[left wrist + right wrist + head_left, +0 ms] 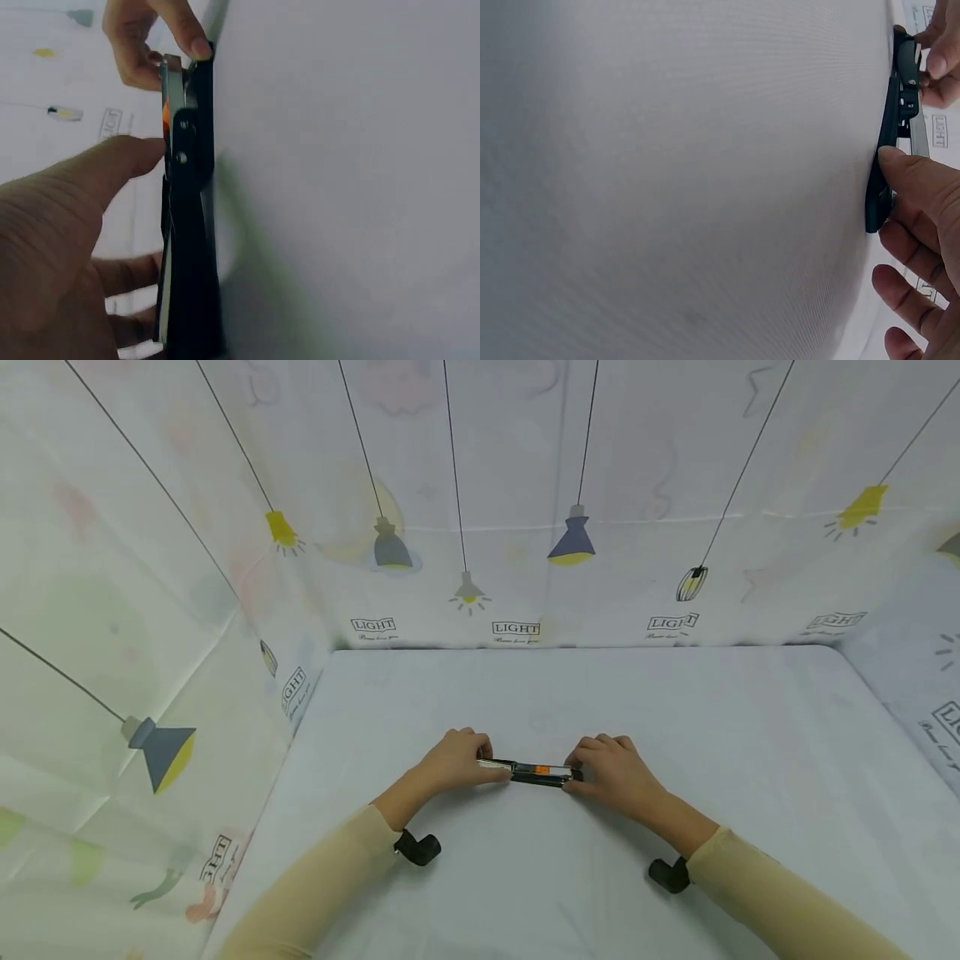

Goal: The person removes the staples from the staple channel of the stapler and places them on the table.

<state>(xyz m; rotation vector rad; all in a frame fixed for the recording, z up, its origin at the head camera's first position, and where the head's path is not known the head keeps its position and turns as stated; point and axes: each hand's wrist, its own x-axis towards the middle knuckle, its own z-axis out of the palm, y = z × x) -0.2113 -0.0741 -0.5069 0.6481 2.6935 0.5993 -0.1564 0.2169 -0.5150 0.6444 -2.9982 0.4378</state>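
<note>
A black stapler (537, 780) lies lengthwise between both hands low over the white table, swung open so its cover leans back to the left. An orange piece (542, 769) shows in its metal magazine. My left hand (456, 762) grips the cover end, the thumb near the hinge in the left wrist view and the fingers (131, 274) behind it. At the other end, my right hand (613, 774) pinches the stapler; in the right wrist view its thumb (915, 171) presses the black base (880, 191). The right fingertips are partly hidden behind it.
The white-covered table (517, 877) stretches around both hands. Behind and at the sides hangs a pale curtain (517, 560) printed with lamps. Black wrist-camera mounts (420, 849) stick out below both wrists.
</note>
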